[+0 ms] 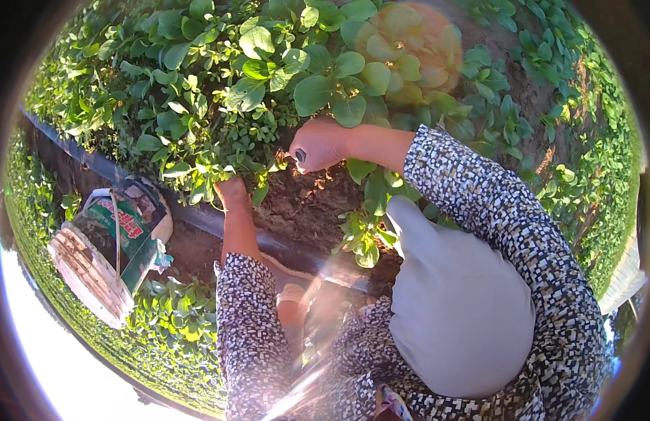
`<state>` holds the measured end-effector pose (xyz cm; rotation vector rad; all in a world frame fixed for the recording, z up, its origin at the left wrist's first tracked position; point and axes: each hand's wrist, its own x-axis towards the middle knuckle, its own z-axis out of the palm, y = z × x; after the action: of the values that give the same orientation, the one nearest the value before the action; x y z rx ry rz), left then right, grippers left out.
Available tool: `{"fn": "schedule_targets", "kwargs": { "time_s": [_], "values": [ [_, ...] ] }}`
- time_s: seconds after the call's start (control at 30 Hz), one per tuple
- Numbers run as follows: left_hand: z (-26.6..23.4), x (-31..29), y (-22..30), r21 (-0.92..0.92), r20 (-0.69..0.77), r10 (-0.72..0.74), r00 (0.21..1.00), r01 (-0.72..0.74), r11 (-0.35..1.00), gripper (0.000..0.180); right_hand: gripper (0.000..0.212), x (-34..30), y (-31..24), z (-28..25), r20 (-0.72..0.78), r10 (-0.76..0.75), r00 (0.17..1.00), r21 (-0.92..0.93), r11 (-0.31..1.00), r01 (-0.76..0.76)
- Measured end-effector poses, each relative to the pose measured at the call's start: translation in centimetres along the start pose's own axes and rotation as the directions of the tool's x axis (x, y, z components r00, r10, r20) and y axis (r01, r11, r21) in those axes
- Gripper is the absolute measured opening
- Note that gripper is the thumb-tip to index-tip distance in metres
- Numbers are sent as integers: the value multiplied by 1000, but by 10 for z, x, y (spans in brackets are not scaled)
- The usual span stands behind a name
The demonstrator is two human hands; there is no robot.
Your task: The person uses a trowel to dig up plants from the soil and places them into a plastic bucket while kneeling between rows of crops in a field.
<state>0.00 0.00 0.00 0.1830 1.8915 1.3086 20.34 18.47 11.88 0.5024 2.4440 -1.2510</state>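
Note:
My left hand (231,188) reaches into a clump of small-leaved green plants (198,147) at the bed's near edge. Its fingers are hidden among the leaves, so their grip does not show. To its right, over a patch of bare brown soil (297,210), my right hand (326,144) is closed with its knuckles up. A small dark rounded end (300,155) pokes out by the thumb side of that fist; the rest of the object is covered. Broad-leaved green plants (332,88) stand just beyond the right hand and partly touch it.
A tilted whitish bucket (86,274) with a green and red label lies at left, beside a dark strip (93,158) along the bed edge. Smooth light-grey cloth (458,302) bulges below my right arm. Leafy rows (174,312) continue around.

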Motion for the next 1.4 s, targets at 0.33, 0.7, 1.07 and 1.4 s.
{"fn": "schedule_targets", "kwargs": {
  "time_s": [0.33,0.7,1.07,1.4],
  "values": [
    [4,-2,16,463,371,280,885,-438,770,55,17,-76,-22,14,-214,130,968,27,991,-127],
    [40,-9,16,-67,147,36,988,-27,997,27,21,-34,-11,23,-148,130,980,-52,989,-139],
    [34,-5,32,239,456,416,787,-558,795,68,22,-102,-16,32,-384,193,903,167,976,-138],
    [91,-19,93,826,47,100,994,-95,556,83,23,-91,-12,35,-431,127,894,171,984,-58]
  ]
}}
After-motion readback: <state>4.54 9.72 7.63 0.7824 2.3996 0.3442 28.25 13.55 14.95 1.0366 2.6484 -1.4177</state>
